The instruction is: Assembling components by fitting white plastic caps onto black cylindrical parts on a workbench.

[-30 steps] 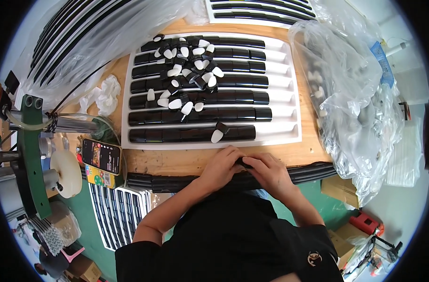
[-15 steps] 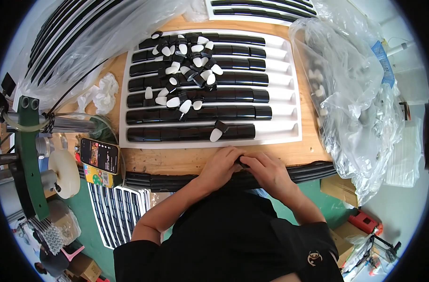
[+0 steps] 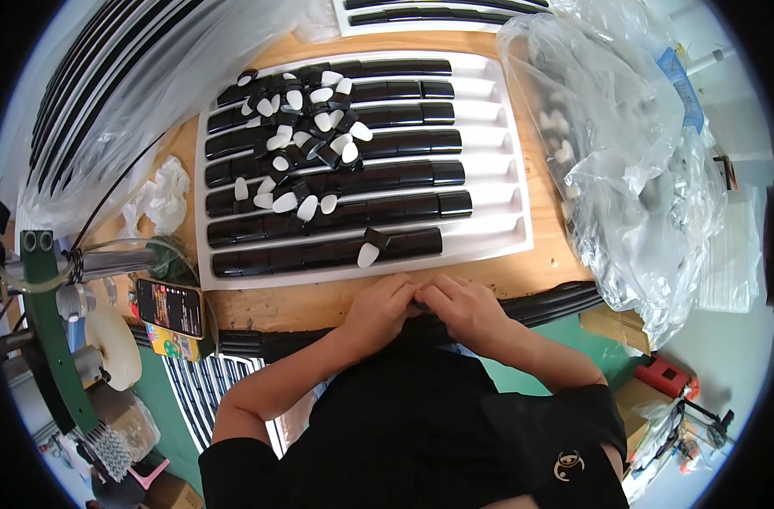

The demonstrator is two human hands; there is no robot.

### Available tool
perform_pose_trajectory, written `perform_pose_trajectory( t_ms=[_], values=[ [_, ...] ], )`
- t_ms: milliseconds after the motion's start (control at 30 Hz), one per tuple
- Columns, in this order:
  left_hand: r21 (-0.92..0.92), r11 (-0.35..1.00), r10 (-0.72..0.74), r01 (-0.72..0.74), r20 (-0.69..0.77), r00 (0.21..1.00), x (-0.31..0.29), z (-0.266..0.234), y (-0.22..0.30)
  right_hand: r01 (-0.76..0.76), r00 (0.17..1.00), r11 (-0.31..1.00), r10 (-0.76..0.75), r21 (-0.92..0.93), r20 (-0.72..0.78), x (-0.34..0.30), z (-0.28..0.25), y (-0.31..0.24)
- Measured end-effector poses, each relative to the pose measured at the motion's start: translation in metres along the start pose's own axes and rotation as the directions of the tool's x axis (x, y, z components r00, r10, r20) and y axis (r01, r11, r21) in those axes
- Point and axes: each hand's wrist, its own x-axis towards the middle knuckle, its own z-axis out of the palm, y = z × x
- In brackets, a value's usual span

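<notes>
At the front edge of the wooden table, my left hand (image 3: pixel 377 312) and my right hand (image 3: pixel 465 310) meet with fingertips closed on a small black piece (image 3: pixel 417 307). Fingers cover most of it, so its full shape is hidden. Just beyond lies a white ribbed tray (image 3: pixel 499 161) filled with rows of glossy black blocks (image 3: pixel 319 254). A loose black piece with a white oval tab (image 3: pixel 369 253) rests on the nearest row. Many similar white-tabbed pieces (image 3: pixel 307 208) are heaped over the tray's left and middle rows.
A phone (image 3: pixel 170 307) leans on a colourful box at the left, near a green-framed machine (image 3: pixel 54 331) with a pale roller. Crumpled tissue (image 3: pixel 168 195) sits beside the tray. Clear plastic bags (image 3: pixel 625 178) cover the right side. Black padding (image 3: pixel 548 307) lines the table's front edge.
The whole view has shifted and tilted slightly. My hands stay together at the table edge, and my fingertips have drawn closer around the black piece, which shows less now.
</notes>
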Motion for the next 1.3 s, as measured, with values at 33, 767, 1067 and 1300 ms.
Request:
perform_pose_trajectory(
  t_ms=[33, 767, 1067, 1300],
  values=[
    [0.025, 1.0, 0.011, -0.011, -0.019, 1.0, 0.001, -0.001, 0.002, 0.003, 1.0, 1.0, -0.003, 0.004, -0.012, -0.001, 0.001, 0.001],
    [0.365, 0.906, 0.039, 0.216, -0.579, 0.814, 0.016, -0.082, 0.005, -0.656, 0.364, 0.711, 0.591, 0.252, -0.72, -0.024, 0.006, 0.078],
    [0.5, 0.864, 0.215, -0.058, -0.261, 0.941, 0.039, -0.072, 0.006, -0.232, 0.799, 0.968, 0.134, -0.095, -0.586, 0.02, 0.011, 0.031],
    [0.402, 0.915, 0.127, -0.041, -0.191, 0.973, 0.032, -0.065, -0.002, -0.272, 0.842, 0.954, 0.175, -0.122, -0.511, 0.028, 0.021, 0.027]
  ],
)
